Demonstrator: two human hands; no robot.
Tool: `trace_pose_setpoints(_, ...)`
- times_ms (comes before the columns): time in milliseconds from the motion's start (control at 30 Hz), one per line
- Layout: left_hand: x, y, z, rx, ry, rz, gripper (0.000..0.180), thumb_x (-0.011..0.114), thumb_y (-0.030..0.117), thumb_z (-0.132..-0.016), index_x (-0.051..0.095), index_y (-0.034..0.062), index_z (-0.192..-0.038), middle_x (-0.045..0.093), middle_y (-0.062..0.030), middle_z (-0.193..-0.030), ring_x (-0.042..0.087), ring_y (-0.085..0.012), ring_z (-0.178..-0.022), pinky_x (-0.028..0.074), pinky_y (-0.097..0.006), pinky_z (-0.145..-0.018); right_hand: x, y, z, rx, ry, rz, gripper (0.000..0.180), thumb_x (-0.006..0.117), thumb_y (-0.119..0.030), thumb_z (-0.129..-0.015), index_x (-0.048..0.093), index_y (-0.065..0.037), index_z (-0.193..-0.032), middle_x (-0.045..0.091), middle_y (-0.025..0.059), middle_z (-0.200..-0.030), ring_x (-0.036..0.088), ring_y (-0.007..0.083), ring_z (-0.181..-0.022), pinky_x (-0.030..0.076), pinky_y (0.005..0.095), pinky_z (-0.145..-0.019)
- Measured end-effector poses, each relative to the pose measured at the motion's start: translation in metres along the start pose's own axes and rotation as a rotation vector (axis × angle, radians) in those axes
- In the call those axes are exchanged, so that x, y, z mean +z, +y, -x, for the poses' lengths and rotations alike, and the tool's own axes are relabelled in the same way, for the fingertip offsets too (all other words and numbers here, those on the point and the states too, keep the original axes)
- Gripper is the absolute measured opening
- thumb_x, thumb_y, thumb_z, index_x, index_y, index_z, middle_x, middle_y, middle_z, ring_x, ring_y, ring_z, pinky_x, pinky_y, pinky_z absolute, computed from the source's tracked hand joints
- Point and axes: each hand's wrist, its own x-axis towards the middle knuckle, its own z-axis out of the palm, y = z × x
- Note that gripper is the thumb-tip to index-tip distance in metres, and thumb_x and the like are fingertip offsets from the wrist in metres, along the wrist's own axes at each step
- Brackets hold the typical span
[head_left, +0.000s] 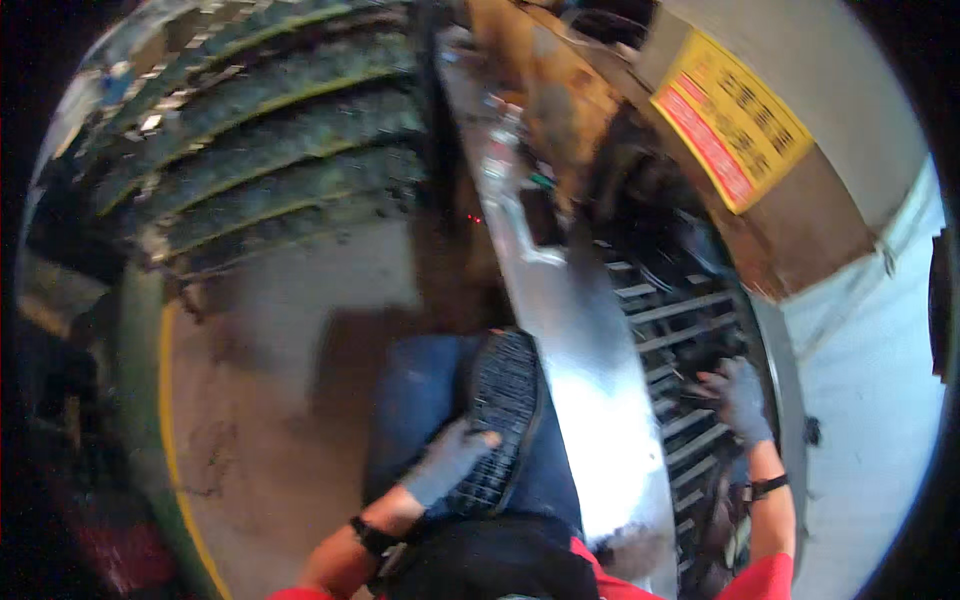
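Observation:
A black shoe sole with a textured face lies across my lap. Around its left edge my left hand, in a grey glove with bare fingertips, is closed, its thumb on the textured face. My right hand, gloved the same way, is over a barred metal rack on the right. Its fingers are stretched out and apart, close to dark pieces on the bars. I see nothing held in it, though the picture is blurred there.
A shiny metal ledge runs between my legs and the rack. A clear plastic bottle is farther along it. Beyond the rack stands a machine housing with a yellow and red sign. Green-edged tiers of dark pieces rise at the far left.

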Motion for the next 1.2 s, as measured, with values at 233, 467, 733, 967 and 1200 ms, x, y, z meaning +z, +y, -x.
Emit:
trace_pose_setpoints(233,-0.003,-0.011,0.001,0.033,0.118,-0.16,0.048,0.071,0.027,-0.097,0.066,0.0055,-0.139,0.072,-0.0069,-0.125,0.064,-0.0172,-0.114,0.049,-0.034,-0.104,0.015,0.0,0.055,0.717,0.425,-0.591,0.055,0.079,-0.024,-0.09,0.061,-0.002,-0.137,0.066,0.0182,-0.132,0.063,0.0342,-0.123,0.047,0.0439,-0.105)
trace_pose_setpoints(467,-0.008,-0.019,-0.003,0.089,0.133,-0.145,0.054,0.071,0.033,-0.097,0.063,0.0083,-0.144,0.072,-0.0094,-0.128,0.063,-0.0211,-0.12,0.046,-0.036,-0.108,0.098,0.002,0.015,0.978,0.364,-1.347,0.069,0.082,-0.041,-0.092,0.057,-0.002,-0.143,0.065,0.0089,-0.127,0.063,0.0182,-0.113,0.047,0.0342,-0.099)
trace_pose_setpoints(733,-0.017,0.009,0.02,0.546,0.34,-0.244,0.052,0.069,0.016,-0.103,0.052,-0.0014,-0.149,0.063,-0.0177,-0.141,0.063,-0.0231,-0.127,0.05,-0.037,-0.109,0.035,-0.056,0.078,1.137,0.22,-1.818,0.035,0.075,-0.028,-0.089,0.071,-0.008,-0.118,0.076,0.0055,-0.105,0.073,0.0226,-0.094,0.059,0.0388,-0.086)
trace_pose_setpoints(967,0.036,0.089,0.017,0.708,-0.06,0.083,0.087,0.072,0.023,-0.101,0.02,0.0052,-0.168,0.045,-0.0203,-0.156,0.046,-0.0294,-0.144,0.04,-0.041,-0.117,-0.034,-0.224,0.046,0.391,-0.098,-1.929,0.082,0.084,-0.029,-0.08,0.053,0.004,-0.148,0.067,0.015,-0.137,0.068,0.0235,-0.118,0.056,0.0374,-0.101)
trace_pose_setpoints(1200,0.013,0.122,0.029,0.707,-0.333,0.576,0.079,0.058,0.061,-0.102,0.037,0.012,-0.16,0.062,-0.0284,-0.14,0.064,-0.044,-0.127,0.058,-0.058,-0.102,-0.101,-0.309,-0.031,0.37,-0.281,-2.118,0.06,0.052,-0.043,-0.11,0.051,-0.001,-0.153,0.069,0.0138,-0.133,0.07,0.0202,-0.112,0.057,0.0339,-0.093)
